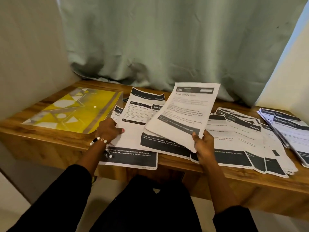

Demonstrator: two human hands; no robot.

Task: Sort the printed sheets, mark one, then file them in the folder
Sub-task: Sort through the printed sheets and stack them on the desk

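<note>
1. We see a wooden table (50, 141) with many printed sheets spread over it.
2. Our right hand (203, 144) holds up a sheet (184, 111) by its bottom corner. The thumb is on top and the fingers are curled under it, so the hand is clamped on the paper.
3. This sheet is lifted off the table and tilts up toward us. It has a dark bar at the top and another dark bar at the bottom.
4. Our left hand (108, 129) grips the left edge of a second sheet (133, 121). The thumb lies on top of the paper and the fingers curl around the edge. This sheet lies near the middle of the table, on top of other pages.
5. There is a bracelet (100, 140) with black and white beads on the left wrist.
6. The folder (73, 109) is yellow with white and grey shapes. It lies flat and closed on the left side of the table, just beside the left hand.
7. More sheets lie in a loose pile (242, 139) on the right half of the table. They overlap each other.
8. Another stack (287, 129) sits at the far right edge of the table.
9. A pale green curtain (167, 39) hangs behind the table and touches its back edge.
10. We wear black sleeves (63, 190) on both arms.
</note>
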